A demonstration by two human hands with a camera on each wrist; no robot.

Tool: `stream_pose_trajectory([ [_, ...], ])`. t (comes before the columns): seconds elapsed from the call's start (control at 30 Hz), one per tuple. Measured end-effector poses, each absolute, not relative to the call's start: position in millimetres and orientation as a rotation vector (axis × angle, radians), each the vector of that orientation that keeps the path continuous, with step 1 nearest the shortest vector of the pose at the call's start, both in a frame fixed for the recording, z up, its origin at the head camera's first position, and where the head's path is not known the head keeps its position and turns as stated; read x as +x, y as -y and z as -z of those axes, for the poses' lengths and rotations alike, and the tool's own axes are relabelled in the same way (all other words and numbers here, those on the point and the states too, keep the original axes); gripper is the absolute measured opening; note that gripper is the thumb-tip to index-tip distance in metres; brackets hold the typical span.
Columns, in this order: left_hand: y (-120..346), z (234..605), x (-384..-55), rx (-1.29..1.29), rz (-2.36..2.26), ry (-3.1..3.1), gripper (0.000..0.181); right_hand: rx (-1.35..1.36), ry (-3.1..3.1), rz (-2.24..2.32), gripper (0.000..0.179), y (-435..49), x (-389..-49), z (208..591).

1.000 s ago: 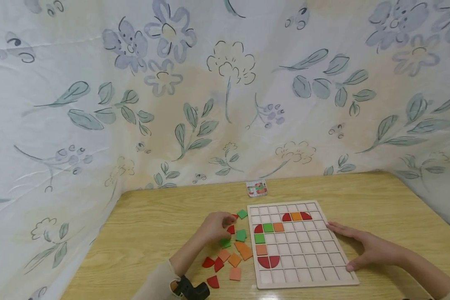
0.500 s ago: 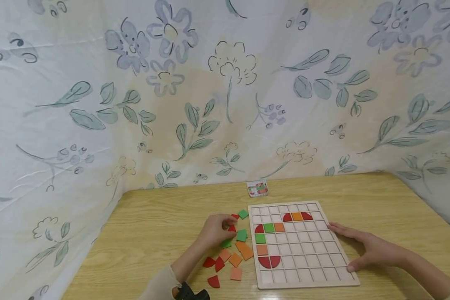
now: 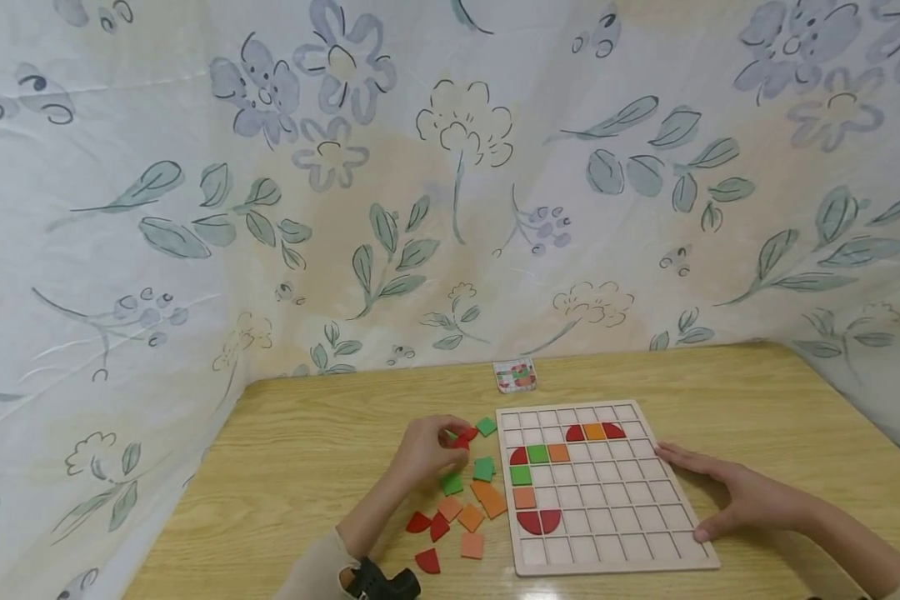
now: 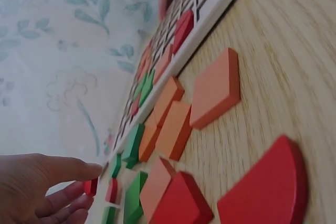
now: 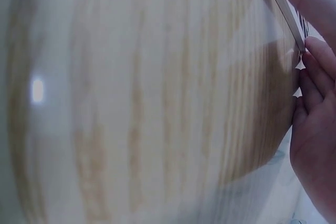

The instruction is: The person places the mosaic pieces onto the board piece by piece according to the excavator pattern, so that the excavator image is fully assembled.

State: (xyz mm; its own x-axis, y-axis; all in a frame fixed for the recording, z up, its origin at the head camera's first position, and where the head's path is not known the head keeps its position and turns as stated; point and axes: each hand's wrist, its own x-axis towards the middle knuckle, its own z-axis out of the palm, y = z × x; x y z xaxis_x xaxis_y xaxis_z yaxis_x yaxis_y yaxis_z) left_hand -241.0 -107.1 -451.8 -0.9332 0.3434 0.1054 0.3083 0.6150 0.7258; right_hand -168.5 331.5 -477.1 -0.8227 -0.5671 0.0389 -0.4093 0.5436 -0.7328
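Ten tiles point(image 3: 537, 454) are set on one board point(image 3: 612, 498); at ten o'clock, one red piece point(image 4: 91, 188), shifted twelveward since earlier, seems pinched by the left hand point(image 3: 422, 450); at three, the right hand point(image 3: 753, 494) is rested, fingers point(image 3: 690, 460) spread.

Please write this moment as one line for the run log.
left hand: pinches red piece | right hand: rests on grid board edge | loose pieces: left of board
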Motion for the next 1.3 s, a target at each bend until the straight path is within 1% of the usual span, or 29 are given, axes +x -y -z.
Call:
stream_pose_trajectory([
  [0.2, 95.2, 448.6, -240.0, 0.58, -1.275, -2.744, 0.027, -0.845, -2.568, 1.15, 0.089, -331.6, -169.8, 477.2],
  [0.43, 69.5, 446.6, -240.0, 0.635, -1.289, -2.733, 0.025, -0.844, -2.573, 1.154, 0.09, -332.4, -169.7, 477.9],
  [0.73, 26.2, 446.9, -236.5, 0.724, -1.225, -2.681, 0.024, -0.817, -2.591, 1.133, 0.091, -333.4, -168.8, 476.7],
  [0.93, -6.1, 449.9, -238.7, 0.801, -1.102, -2.716, 0.024, -0.837, -2.579, 1.157, 0.091, -333.6, -168.6, 477.4],
  [1.13, -38.9, 448.8, -240.0, 0.87, -1.13, -2.694, 0.023, -0.846, -2.586, 1.158, 0.09, -334.4, -168.9, 476.8],
  [1.3, -59.0, 450.4, -242.6, 0.908, -1.061, -2.733, 0.022, -0.848, -2.576, 1.162, 0.089, -333.4, -169.4, 476.4],
])
